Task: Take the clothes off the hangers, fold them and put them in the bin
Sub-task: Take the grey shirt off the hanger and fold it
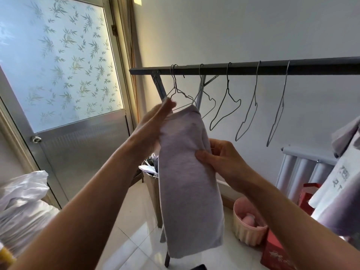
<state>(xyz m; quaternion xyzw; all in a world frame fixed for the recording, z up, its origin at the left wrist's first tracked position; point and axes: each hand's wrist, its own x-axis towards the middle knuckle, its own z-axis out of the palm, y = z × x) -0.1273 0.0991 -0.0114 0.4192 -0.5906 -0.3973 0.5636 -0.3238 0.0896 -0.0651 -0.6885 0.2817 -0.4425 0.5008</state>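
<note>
A pale grey garment (187, 182) hangs folded lengthwise in front of me, below the dark clothes rail (243, 68). My left hand (153, 125) lies flat with straight fingers against the garment's upper left edge. My right hand (218, 154) pinches its right edge between thumb and fingers. Several bare wire hangers (226, 106) dangle from the rail. The nearest hanger (181, 96) sits just behind the garment's top. A tall woven bin (153, 190) stands on the floor behind the cloth, mostly hidden by it.
A white and lilac printed garment (339, 184) hangs at the right edge. A pink ribbed tub (247, 230) and red boxes (276, 254) sit on the tiled floor. A white radiator (300, 172) is by the wall. A frosted door (64, 75) and white bags (23, 203) are at the left.
</note>
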